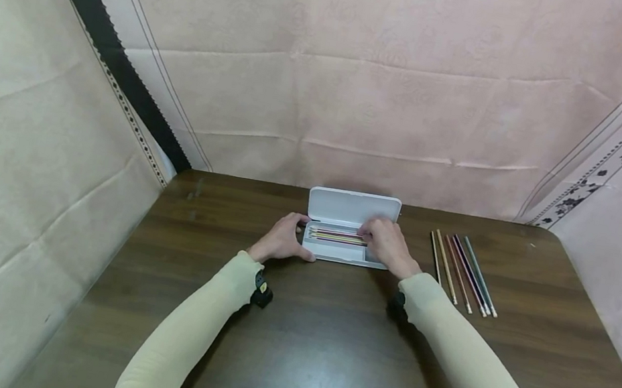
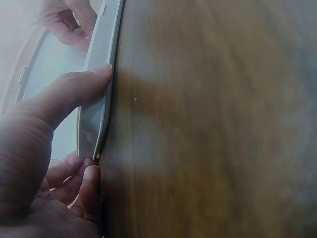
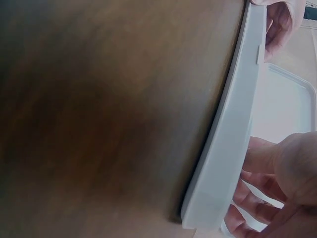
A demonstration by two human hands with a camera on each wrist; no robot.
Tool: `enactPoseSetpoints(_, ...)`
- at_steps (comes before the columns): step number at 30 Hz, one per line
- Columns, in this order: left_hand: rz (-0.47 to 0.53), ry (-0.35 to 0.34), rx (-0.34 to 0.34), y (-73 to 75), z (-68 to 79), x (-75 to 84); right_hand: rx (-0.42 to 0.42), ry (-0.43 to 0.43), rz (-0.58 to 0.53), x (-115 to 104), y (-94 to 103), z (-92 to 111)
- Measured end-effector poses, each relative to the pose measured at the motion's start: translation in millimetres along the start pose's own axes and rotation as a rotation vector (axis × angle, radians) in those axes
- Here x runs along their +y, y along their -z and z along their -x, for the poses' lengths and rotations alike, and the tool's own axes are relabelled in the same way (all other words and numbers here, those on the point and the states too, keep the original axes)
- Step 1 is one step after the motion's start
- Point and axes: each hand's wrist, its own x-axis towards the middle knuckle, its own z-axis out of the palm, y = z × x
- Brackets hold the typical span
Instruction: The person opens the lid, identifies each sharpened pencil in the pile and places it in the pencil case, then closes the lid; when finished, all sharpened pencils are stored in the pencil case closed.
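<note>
A pale grey-white pencil case (image 1: pixel 338 251) lies on the table, its lid (image 1: pixel 353 207) raised at the back. Several pencils (image 1: pixel 335 236) lie lengthwise inside it. My left hand (image 1: pixel 283 237) grips the left end of the case. In the left wrist view its thumb (image 2: pixel 86 84) presses along the front wall while the other fingers curl around the end. My right hand (image 1: pixel 387 241) reaches into the right part of the case with bent fingers, at the right ends of the pencils. The front wall hides those fingertips in the right wrist view, so I cannot tell whether they pinch a pencil.
To the right of the case, several loose pencils (image 1: pixel 466 275) lie side by side on the brown wooden table (image 1: pixel 286 353). Pale patterned cloth (image 1: pixel 363 94) hangs behind the table's far edge and along both sides.
</note>
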Motion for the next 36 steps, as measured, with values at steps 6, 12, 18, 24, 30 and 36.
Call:
enactPoseSetpoints(6,-0.005,0.004,-0.002,-0.7,-0.3,1.4,0.003,0.002,-0.001,2.2,0.3,1.7)
enactPoseSetpoints(12,-0.007,0.005,-0.003,-0.7,-0.4,1.7,0.036,0.020,-0.024,2.6,0.7,3.9)
enactPoseSetpoints(18,-0.009,0.006,0.001,-0.7,-0.4,2.3,0.057,0.021,-0.041,2.4,2.8,5.8)
enactPoseSetpoints(24,-0.001,0.012,0.000,-0.3,1.0,3.2,0.068,0.013,-0.070,2.2,6.4,8.7)
enactPoseSetpoints(30,0.004,0.014,0.000,0.0,0.9,2.5,0.085,-0.010,-0.075,-0.1,12.3,13.3)
enactPoseSetpoints(36,0.008,0.014,0.001,-0.6,1.0,1.8,0.114,-0.048,-0.101,-0.3,19.6,19.2)
